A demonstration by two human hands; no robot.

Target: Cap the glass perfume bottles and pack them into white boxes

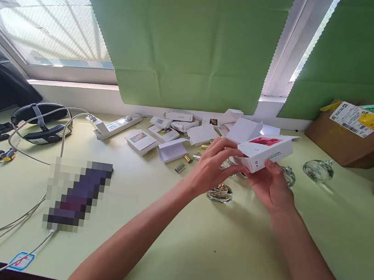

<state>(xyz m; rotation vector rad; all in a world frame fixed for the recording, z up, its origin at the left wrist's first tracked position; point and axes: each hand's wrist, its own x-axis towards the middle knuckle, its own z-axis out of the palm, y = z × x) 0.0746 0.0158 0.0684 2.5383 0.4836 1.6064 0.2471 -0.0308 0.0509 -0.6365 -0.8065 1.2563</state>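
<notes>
Both hands hold a small white cardboard box (269, 158) with a pink-red picture on top, raised over the table and tilted. My left hand (214, 164) has its fingers and thumb closed at the box's left end. From below and the right, my right hand (272, 187) grips the box, thumb pressed on its printed side. A flap sticks out at the right end. Below the hands stands a clear glass bottle (220, 194) with a gold-coloured neck. Another glass bottle (288, 176) is partly hidden behind my right hand. The inside of the box is hidden.
Opened white boxes (172, 154) and closed ones (141, 142) lie along the back, near a silver cap (180, 167) and a gold cap (188, 158). A glass bottle (318, 170) stands right, before a brown carton (343, 141). Left are a power strip (117, 125), cables and a headset (42, 126).
</notes>
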